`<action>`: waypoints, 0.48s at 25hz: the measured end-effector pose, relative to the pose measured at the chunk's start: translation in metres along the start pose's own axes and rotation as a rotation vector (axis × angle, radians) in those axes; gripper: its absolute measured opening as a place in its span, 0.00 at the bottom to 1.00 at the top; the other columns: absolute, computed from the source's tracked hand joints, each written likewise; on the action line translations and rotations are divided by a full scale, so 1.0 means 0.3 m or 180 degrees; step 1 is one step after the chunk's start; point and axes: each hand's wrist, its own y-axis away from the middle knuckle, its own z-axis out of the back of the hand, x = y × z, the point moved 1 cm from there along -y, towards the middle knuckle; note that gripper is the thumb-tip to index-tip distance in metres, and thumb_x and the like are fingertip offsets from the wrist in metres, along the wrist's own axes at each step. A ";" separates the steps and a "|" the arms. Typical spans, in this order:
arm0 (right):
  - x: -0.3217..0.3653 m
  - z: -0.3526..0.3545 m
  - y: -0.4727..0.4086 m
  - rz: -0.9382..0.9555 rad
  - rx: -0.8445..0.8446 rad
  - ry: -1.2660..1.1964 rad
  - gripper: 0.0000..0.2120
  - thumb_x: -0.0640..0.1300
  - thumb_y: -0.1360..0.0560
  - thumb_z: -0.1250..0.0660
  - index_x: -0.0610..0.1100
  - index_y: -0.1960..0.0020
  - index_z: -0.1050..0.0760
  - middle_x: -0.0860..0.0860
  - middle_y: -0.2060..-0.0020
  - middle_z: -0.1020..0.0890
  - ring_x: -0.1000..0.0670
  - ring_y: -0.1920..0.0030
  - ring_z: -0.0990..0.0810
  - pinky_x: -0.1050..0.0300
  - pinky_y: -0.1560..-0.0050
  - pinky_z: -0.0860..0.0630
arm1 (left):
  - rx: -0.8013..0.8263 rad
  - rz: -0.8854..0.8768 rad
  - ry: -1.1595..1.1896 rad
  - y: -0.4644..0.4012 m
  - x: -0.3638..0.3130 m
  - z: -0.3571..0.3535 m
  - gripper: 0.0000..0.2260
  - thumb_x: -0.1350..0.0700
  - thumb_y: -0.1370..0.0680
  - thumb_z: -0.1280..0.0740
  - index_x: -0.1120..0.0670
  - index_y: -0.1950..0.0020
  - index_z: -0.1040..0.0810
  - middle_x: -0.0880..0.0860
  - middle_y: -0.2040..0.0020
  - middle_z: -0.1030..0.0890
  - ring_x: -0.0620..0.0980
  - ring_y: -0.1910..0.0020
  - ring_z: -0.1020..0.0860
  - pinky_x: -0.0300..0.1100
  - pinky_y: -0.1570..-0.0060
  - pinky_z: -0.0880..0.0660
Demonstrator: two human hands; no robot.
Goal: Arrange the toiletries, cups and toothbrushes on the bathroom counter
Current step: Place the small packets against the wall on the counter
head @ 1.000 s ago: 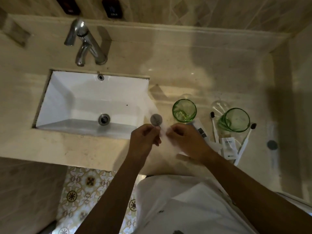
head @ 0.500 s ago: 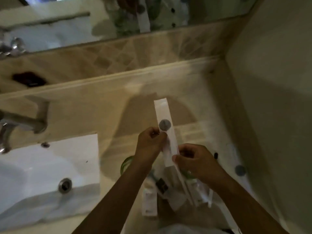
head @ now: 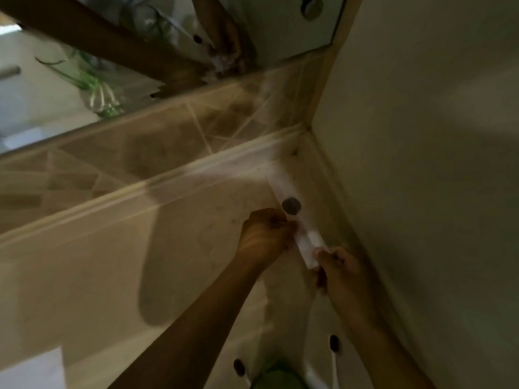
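- mirror (head: 70,88) across the upper left of the frame, blurred, reflecting green leaves and a dark brown bar.
- band of beige tiles (head: 174,136) with diagonal pale lines just below the mirror, running from left edge toward the corner at centre right.
- pale ledge (head: 140,189) under the tiles, sloping up to the right.
- plain cream side wall (head: 435,164) filling the right of the frame.
- white corner of a sink (head: 31,369) at lower left.
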 end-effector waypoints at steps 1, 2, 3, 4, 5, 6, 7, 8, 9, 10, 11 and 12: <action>-0.019 0.001 -0.017 -0.0065 -0.0116 -0.0072 0.10 0.48 0.22 0.33 0.45 0.59 0.21 0.50 0.73 0.20 0.49 0.70 0.23 0.54 0.67 0.27 | -0.0061 -0.0132 -0.0512 -0.021 0.000 -0.002 0.09 0.48 0.22 0.31 0.51 0.45 0.18 0.50 0.52 0.15 0.48 0.55 0.17 0.47 0.50 0.18; -0.040 0.000 -0.027 -0.0147 -0.0200 -0.0163 0.07 0.48 0.23 0.32 0.46 0.55 0.20 0.50 0.70 0.18 0.49 0.68 0.21 0.53 0.65 0.25 | -0.0160 -0.0332 -0.1015 -0.035 0.007 0.001 0.13 0.45 0.21 0.32 0.49 0.41 0.20 0.49 0.48 0.17 0.49 0.50 0.19 0.47 0.46 0.20; -0.060 0.001 -0.029 -0.0195 -0.0279 -0.0162 0.06 0.48 0.23 0.32 0.48 0.50 0.20 0.51 0.66 0.16 0.49 0.65 0.19 0.51 0.62 0.23 | -0.0260 -0.0599 -0.1457 -0.039 0.014 0.007 0.15 0.44 0.20 0.34 0.48 0.37 0.23 0.48 0.43 0.20 0.49 0.45 0.22 0.47 0.42 0.23; -0.078 0.002 -0.020 -0.0158 -0.0331 -0.0021 0.10 0.48 0.24 0.31 0.49 0.44 0.21 0.53 0.61 0.15 0.51 0.60 0.18 0.52 0.57 0.21 | -0.0347 -0.0929 -0.1881 -0.040 0.027 0.014 0.16 0.44 0.19 0.37 0.48 0.33 0.26 0.49 0.38 0.23 0.50 0.40 0.25 0.46 0.37 0.27; -0.090 0.002 -0.004 -0.0049 -0.0355 0.0248 0.14 0.49 0.25 0.31 0.51 0.40 0.24 0.56 0.56 0.16 0.54 0.57 0.18 0.56 0.53 0.21 | -0.0399 -0.1259 -0.2293 -0.042 0.041 0.022 0.17 0.46 0.18 0.39 0.49 0.30 0.28 0.50 0.33 0.27 0.52 0.35 0.30 0.46 0.33 0.31; -0.094 0.004 0.015 0.0089 -0.0384 0.0584 0.18 0.48 0.24 0.31 0.54 0.36 0.27 0.58 0.52 0.18 0.58 0.55 0.20 0.63 0.54 0.23 | -0.0406 -0.1513 -0.2664 -0.048 0.055 0.032 0.19 0.47 0.17 0.41 0.49 0.27 0.31 0.51 0.28 0.31 0.53 0.31 0.34 0.47 0.30 0.36; -0.080 0.000 0.037 0.0215 -0.0390 0.0868 0.19 0.47 0.24 0.31 0.58 0.35 0.31 0.59 0.51 0.21 0.59 0.54 0.21 0.69 0.57 0.26 | -0.0372 -0.1655 -0.2924 -0.060 0.063 0.042 0.21 0.47 0.17 0.42 0.49 0.25 0.33 0.52 0.24 0.35 0.55 0.27 0.39 0.49 0.27 0.40; -0.071 -0.007 0.049 0.0398 -0.0379 0.1119 0.20 0.47 0.24 0.32 0.58 0.34 0.31 0.58 0.49 0.23 0.58 0.52 0.22 0.70 0.58 0.28 | -0.0297 -0.1712 -0.3086 -0.077 0.068 0.050 0.22 0.47 0.17 0.43 0.48 0.23 0.36 0.51 0.21 0.39 0.56 0.24 0.43 0.52 0.25 0.44; -0.065 -0.016 0.055 0.0700 -0.0379 0.1392 0.18 0.47 0.24 0.32 0.57 0.35 0.29 0.56 0.45 0.24 0.56 0.48 0.23 0.67 0.55 0.26 | -0.0201 -0.1733 -0.3189 -0.097 0.069 0.056 0.23 0.46 0.17 0.44 0.47 0.22 0.38 0.51 0.19 0.43 0.57 0.22 0.47 0.54 0.24 0.47; -0.056 -0.032 0.054 0.0982 -0.0368 0.1718 0.17 0.48 0.24 0.34 0.54 0.35 0.27 0.55 0.41 0.26 0.53 0.42 0.26 0.61 0.50 0.23 | -0.0123 -0.1803 -0.3276 -0.119 0.069 0.058 0.24 0.45 0.17 0.45 0.47 0.21 0.39 0.51 0.18 0.44 0.58 0.21 0.49 0.56 0.23 0.49; -0.053 -0.049 0.044 0.1154 -0.0317 0.2047 0.19 0.51 0.25 0.37 0.52 0.34 0.26 0.55 0.36 0.28 0.53 0.37 0.31 0.54 0.44 0.23 | -0.0075 -0.1916 -0.3355 -0.137 0.067 0.060 0.24 0.44 0.18 0.46 0.47 0.22 0.38 0.51 0.18 0.44 0.59 0.20 0.49 0.57 0.24 0.50; -0.056 -0.066 0.029 0.1235 -0.0241 0.2337 0.23 0.53 0.26 0.40 0.51 0.32 0.27 0.54 0.32 0.30 0.52 0.34 0.35 0.50 0.39 0.25 | -0.0050 -0.2025 -0.3412 -0.152 0.063 0.059 0.25 0.42 0.19 0.48 0.48 0.22 0.36 0.52 0.19 0.42 0.59 0.20 0.48 0.58 0.24 0.50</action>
